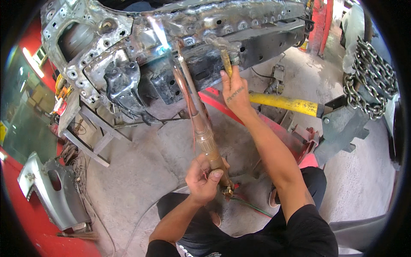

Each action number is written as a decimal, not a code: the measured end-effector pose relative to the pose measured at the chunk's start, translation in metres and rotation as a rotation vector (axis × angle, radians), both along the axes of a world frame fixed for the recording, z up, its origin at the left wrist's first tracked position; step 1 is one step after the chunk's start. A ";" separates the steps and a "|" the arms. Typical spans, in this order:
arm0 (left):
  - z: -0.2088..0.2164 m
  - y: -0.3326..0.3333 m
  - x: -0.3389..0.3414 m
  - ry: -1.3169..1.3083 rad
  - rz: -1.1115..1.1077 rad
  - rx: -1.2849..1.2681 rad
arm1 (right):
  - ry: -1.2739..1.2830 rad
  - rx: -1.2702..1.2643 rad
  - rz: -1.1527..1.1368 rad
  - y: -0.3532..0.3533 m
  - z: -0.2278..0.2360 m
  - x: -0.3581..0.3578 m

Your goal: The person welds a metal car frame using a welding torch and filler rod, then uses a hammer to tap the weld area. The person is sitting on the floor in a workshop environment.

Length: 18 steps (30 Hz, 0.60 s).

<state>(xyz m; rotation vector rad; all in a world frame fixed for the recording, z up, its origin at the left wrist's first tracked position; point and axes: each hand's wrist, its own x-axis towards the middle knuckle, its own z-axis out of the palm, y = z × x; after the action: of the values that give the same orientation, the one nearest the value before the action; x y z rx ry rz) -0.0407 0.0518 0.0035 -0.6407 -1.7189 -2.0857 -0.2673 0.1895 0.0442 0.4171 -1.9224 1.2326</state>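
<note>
one ribbed metal torch (pixel 207 142), worn hammer (pixel 225 58)

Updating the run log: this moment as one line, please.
left hand: gripping torch | right hand: holding hammer | flame: lit, near metal frame

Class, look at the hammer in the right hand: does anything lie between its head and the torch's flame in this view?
Yes: the torch's front tubes, left of the hammer's head, lie between it and the flame. One view leaves depth unclear.
</note>
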 end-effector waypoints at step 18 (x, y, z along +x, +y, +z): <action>-0.005 0.000 -0.001 -0.027 -0.010 -0.047 | -0.009 0.065 0.035 -0.001 0.016 0.014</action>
<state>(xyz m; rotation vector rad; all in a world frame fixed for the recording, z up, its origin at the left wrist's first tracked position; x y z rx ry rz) -0.0417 0.0518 -0.0018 -0.6395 -1.7882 -2.0752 -0.2529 0.1883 0.0604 0.4819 -1.9745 1.1984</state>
